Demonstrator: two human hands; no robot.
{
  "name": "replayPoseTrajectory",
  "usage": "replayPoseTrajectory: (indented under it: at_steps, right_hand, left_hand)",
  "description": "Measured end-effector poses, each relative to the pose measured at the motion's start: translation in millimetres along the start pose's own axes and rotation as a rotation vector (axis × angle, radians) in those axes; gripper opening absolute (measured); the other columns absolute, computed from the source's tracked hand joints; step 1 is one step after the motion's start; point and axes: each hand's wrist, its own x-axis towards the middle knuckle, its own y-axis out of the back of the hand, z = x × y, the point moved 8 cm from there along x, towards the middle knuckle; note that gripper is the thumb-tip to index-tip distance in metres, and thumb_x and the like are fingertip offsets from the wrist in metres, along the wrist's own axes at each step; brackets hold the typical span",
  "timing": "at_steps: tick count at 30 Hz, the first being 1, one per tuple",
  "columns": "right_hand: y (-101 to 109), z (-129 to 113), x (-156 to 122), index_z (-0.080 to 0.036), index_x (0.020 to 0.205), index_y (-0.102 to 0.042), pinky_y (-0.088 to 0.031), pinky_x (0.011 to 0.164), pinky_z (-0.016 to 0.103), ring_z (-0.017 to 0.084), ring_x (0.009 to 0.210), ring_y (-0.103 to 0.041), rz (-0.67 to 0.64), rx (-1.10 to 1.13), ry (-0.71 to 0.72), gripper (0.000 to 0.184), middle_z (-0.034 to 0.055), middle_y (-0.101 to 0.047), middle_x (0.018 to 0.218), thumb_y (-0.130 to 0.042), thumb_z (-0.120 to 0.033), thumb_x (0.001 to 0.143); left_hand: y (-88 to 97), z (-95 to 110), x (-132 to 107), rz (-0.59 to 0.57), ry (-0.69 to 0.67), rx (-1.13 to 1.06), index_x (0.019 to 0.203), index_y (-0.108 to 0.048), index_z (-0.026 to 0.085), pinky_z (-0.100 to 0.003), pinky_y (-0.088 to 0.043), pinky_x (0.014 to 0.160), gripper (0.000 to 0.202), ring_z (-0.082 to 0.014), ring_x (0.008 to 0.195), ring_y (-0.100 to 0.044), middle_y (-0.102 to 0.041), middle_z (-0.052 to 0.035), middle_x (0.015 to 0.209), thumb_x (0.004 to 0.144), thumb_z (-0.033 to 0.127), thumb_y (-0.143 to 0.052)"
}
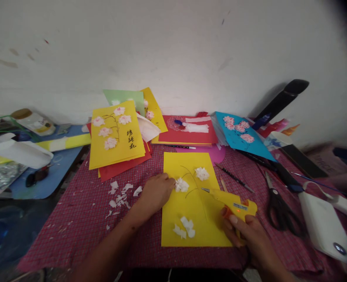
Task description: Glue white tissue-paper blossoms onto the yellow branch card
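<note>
My right hand (244,229) is wrapped round the grip of a yellow hot glue gun (230,199). Its metal nozzle points left over a sheet of yellow card (176,211), close to the thin drawn stems. My left hand (158,190) rests at the card's left edge, fingers curled together, the tips at a white paper flower (181,185). A second white paper flower (202,174) sits at the upper right of the drawn branch. Lower on the card lie several loose white paper scraps (188,226).
More paper scraps (120,199) lie on the checked cloth (73,219). Behind stand a finished yellow flower card (117,137), red card (173,137) and a blue flower card (238,135). At right are scissors (277,207) and a white power bank (326,227).
</note>
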Motion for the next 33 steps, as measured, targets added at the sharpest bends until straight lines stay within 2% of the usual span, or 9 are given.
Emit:
replayPoseTrajectory:
  at_steps: [5, 10, 14, 20, 24, 29, 33]
  right_hand:
    - [-0.3, -1.1, 0.3, -0.016, 0.080, -0.063, -0.026, 0.047, 0.023, 0.008, 0.045, -0.035, -0.012, -0.001, 0.002, 0.038, -0.0034, -0.044, 0.046, -0.064, -0.054, 0.085]
    - [0.0, -1.2, 0.0, -0.016, 0.069, -0.061, -0.027, 0.046, 0.023, 0.009, 0.044, -0.036, 0.007, -0.021, -0.017, 0.043, -0.0028, -0.043, 0.044, -0.065, -0.057, 0.083]
    - [0.2, -0.5, -0.1, -0.016, 0.080, -0.064, -0.027, 0.046, 0.023, 0.009, 0.044, -0.036, 0.013, -0.012, -0.013, 0.041, -0.0035, -0.044, 0.045, -0.064, -0.057, 0.083]
    - [-0.3, -1.0, -0.2, -0.016, 0.074, -0.063, -0.026, 0.045, 0.022, 0.008, 0.043, -0.034, 0.022, 0.007, -0.017, 0.042, -0.0034, -0.043, 0.043, -0.065, -0.057, 0.083]
    - [-1.8, -2.0, -0.9, -0.016, 0.068, -0.060, -0.027, 0.045, 0.023, 0.009, 0.044, -0.036, 0.009, 0.007, -0.030, 0.043, -0.0027, -0.043, 0.044, -0.066, -0.057, 0.083]
    - [-4.8, -2.9, -1.2, -0.016, 0.074, -0.062, -0.027, 0.046, 0.023, 0.009, 0.044, -0.035, -0.006, 0.035, -0.027, 0.041, -0.0039, -0.043, 0.045, -0.065, -0.056, 0.083]
    - [-4.6, -3.3, -1.9, -0.018, 0.063, -0.057, -0.025, 0.046, 0.024, 0.009, 0.043, -0.032, 0.018, 0.033, -0.023, 0.045, -0.0039, -0.040, 0.045, -0.065, -0.058, 0.082]
  left_hand:
    - [1.5, -7.4, -2.6, 0.020, 0.051, -0.154, 0.102, -0.065, 0.021, -0.031, -0.046, 0.080, 0.023, -0.0208, 0.092, -0.062, -0.065, -0.0061, 0.095, 0.098, 0.028, -0.044]
    - [6.7, -16.3, -9.4, 0.105, 0.088, -0.305, 0.100, -0.061, 0.020, -0.030, -0.045, 0.080, 0.015, -0.0194, 0.092, -0.061, -0.065, -0.0052, 0.099, 0.094, 0.022, -0.047]
    - [9.2, -15.4, -11.4, 0.145, 0.073, -0.313, 0.096, -0.061, 0.019, -0.030, -0.044, 0.079, 0.015, -0.0188, 0.090, -0.059, -0.064, -0.0050, 0.096, 0.091, 0.017, -0.047]
    - [8.2, -9.7, -10.0, 0.120, 0.039, -0.255, 0.088, -0.064, 0.019, -0.030, -0.045, 0.079, 0.020, -0.0190, 0.088, -0.058, -0.062, -0.0056, 0.090, 0.095, 0.023, -0.046]
    - [6.2, -5.5, -8.3, 0.103, 0.001, -0.215, 0.090, -0.067, 0.020, -0.030, -0.044, 0.079, 0.024, -0.0190, 0.089, -0.057, -0.061, -0.0056, 0.090, 0.096, 0.027, -0.046]
    - [4.4, -4.8, -7.5, 0.110, -0.014, -0.216, 0.092, -0.070, 0.021, -0.030, -0.044, 0.079, 0.025, -0.0188, 0.088, -0.057, -0.061, -0.0055, 0.089, 0.097, 0.028, -0.047]
    - [5.2, -4.3, -10.5, 0.124, -0.040, -0.254, 0.097, -0.072, 0.022, -0.030, -0.044, 0.079, 0.026, -0.0186, 0.088, -0.057, -0.061, -0.0057, 0.090, 0.097, 0.028, -0.047]
